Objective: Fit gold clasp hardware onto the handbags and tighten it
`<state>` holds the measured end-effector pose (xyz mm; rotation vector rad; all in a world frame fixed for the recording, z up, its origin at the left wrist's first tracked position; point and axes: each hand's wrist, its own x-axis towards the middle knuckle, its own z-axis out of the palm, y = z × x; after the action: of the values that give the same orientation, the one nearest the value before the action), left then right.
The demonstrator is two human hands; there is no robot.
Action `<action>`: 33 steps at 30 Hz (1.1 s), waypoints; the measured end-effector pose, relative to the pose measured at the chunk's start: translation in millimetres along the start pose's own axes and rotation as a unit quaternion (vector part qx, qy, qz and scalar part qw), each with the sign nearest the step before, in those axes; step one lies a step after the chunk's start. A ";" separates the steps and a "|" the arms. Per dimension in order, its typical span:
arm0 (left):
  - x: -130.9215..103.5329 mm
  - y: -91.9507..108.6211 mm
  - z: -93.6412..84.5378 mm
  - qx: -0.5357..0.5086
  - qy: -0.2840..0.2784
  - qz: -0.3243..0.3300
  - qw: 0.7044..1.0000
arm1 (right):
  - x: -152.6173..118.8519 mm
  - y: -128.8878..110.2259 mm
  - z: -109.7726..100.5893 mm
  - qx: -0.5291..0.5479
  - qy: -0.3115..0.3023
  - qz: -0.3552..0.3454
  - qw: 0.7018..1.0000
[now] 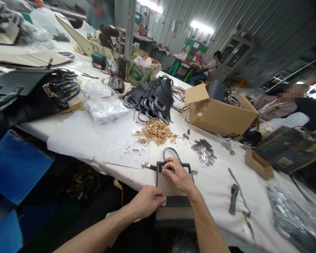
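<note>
A dark-edged bag piece with a brown-grey face [168, 184] lies at the table's front edge and hangs over it. A looped handle in clear wrap [171, 151] rises from its far edge, and a short black strap with a metal end [147, 165] sticks out to the left. My right hand [177, 175] rests over the far part of the piece, its thumb and fingertips pinched around something hidden. Beside the piece's left edge my left hand [149, 202] is closed, with a small whitish bit [163, 201] showing at its fingertips.
Gold metal fittings [155, 131] are heaped ahead, with flat silver plates [204, 151] to their right. Behind lie black handled pieces [155, 96] and a cardboard box [221, 114]. A dark-handled tool [234, 198] and clear plastic bags [295, 218] lie right. Other people sit farther off.
</note>
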<state>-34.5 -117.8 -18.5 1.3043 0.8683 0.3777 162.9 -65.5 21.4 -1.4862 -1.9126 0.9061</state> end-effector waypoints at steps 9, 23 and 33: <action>-0.2 5.2 -3.0 0.013 -0.003 -0.003 1.000 | 1.1 6.7 15.2 -0.054 0.075 -0.005 0.996; -23.0 12.2 -19.8 0.018 0.012 0.035 0.999 | 9.6 9.2 40.3 -0.111 0.232 -0.027 0.966; -98.5 -3.4 -189.2 0.144 0.418 0.005 0.897 | -32.3 5.4 25.0 0.041 0.388 0.012 0.921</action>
<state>-237.5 -58.3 8.8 1.4198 1.6894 0.8782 154.8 -100.3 1.1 -1.5085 -1.2512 0.3041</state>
